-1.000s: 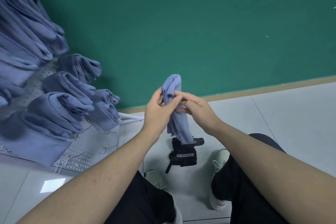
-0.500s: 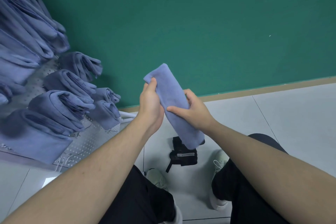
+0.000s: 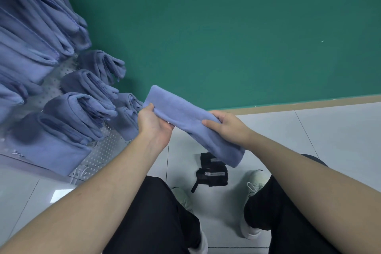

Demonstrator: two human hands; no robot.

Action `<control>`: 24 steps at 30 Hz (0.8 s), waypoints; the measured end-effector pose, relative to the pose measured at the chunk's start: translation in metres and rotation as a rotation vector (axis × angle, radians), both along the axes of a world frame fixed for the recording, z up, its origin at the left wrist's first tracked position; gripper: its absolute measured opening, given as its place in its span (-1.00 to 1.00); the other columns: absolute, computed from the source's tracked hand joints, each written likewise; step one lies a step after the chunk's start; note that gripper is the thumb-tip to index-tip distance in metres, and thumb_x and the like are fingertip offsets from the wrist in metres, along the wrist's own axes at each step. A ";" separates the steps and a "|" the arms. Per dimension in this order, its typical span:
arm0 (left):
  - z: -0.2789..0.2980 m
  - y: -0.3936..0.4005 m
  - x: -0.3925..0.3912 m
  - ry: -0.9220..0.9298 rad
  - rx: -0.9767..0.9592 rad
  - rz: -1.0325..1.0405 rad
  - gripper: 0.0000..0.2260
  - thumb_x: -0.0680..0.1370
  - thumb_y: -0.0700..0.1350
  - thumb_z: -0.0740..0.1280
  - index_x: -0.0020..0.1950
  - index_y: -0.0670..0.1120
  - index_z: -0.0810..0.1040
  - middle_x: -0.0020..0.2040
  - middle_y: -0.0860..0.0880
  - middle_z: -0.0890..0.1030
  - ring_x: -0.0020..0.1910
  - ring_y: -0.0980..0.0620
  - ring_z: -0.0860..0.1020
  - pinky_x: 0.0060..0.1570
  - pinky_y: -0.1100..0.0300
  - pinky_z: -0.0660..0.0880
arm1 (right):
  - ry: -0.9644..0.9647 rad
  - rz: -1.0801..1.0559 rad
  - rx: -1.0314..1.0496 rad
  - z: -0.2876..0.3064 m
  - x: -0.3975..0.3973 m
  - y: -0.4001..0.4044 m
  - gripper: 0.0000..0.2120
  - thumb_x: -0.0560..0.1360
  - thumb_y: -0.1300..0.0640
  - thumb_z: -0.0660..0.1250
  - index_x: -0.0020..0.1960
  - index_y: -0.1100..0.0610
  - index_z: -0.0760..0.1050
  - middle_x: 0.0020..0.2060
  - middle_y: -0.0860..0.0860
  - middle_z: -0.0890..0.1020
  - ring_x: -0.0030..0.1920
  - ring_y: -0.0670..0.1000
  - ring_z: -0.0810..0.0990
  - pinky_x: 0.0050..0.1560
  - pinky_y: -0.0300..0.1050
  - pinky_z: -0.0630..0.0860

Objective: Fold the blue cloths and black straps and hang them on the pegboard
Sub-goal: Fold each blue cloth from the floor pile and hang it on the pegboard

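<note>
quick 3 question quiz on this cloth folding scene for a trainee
1. True or false: both hands grip the folded blue cloth.
2. Where do the black straps lie? A) on the pegboard B) on the floor between the shoes C) in the left hand
3. What already hangs on the pegboard?

Key:
1. True: left hand at the upper end, right hand nearer the lower end.
2. B
3. Folded blue cloths.
</note>
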State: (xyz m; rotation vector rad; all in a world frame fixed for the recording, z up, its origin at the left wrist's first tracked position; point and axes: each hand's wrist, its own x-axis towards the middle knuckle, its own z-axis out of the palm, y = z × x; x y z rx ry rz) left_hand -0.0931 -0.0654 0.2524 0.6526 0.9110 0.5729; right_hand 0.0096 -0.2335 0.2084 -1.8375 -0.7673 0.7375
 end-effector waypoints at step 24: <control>-0.056 0.065 -0.039 0.547 1.513 -0.990 -0.78 0.49 0.11 0.49 0.02 0.05 0.57 -0.07 0.08 0.58 -0.03 0.06 0.50 0.05 0.05 0.47 | -0.263 0.585 -0.223 0.016 0.020 0.090 -0.85 0.50 0.08 0.49 0.05 -0.01 0.60 -0.02 -0.07 0.69 -0.01 -0.09 0.62 0.05 -0.28 0.49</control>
